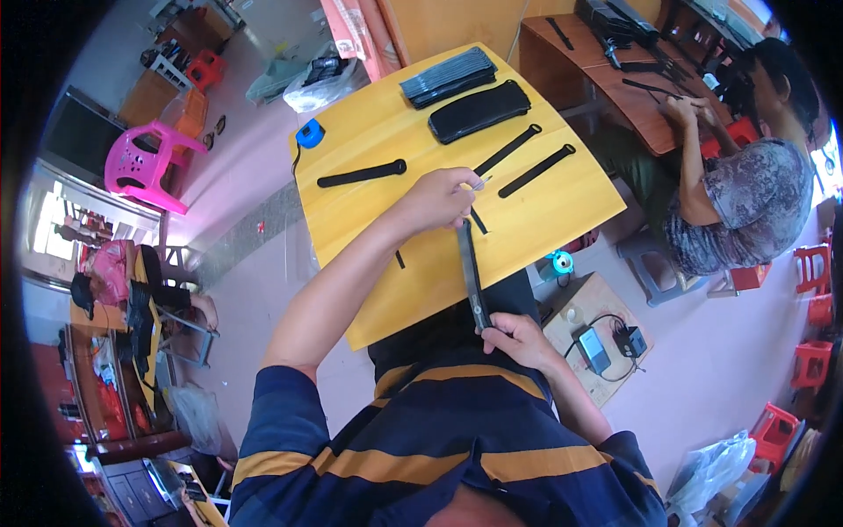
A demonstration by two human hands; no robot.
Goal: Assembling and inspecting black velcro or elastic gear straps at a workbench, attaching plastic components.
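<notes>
Between my two hands, a black strap point(471, 268) runs slantwise over the table's near edge. My right hand point(520, 339) grips its lower end, close to my body. At its upper end is my left hand point(442, 198), fingers closed, with a small pointed silver tool point(482, 183) sticking out of them; its exact kind is hidden. The left fingers meet the strap's far end, but whether they pinch it is unclear. More black straps lie on the yellow table point(369, 228): one strap point(361, 173) at left, another strap point(537, 170) at right.
Stacked straps point(449, 77) and a black bundle point(479, 111) lie at the table's far side, a blue tape measure point(310, 133) at its left corner. A low wooden stand point(597, 307) with a charger is at right. A co-worker point(742, 193) sits at a brown table.
</notes>
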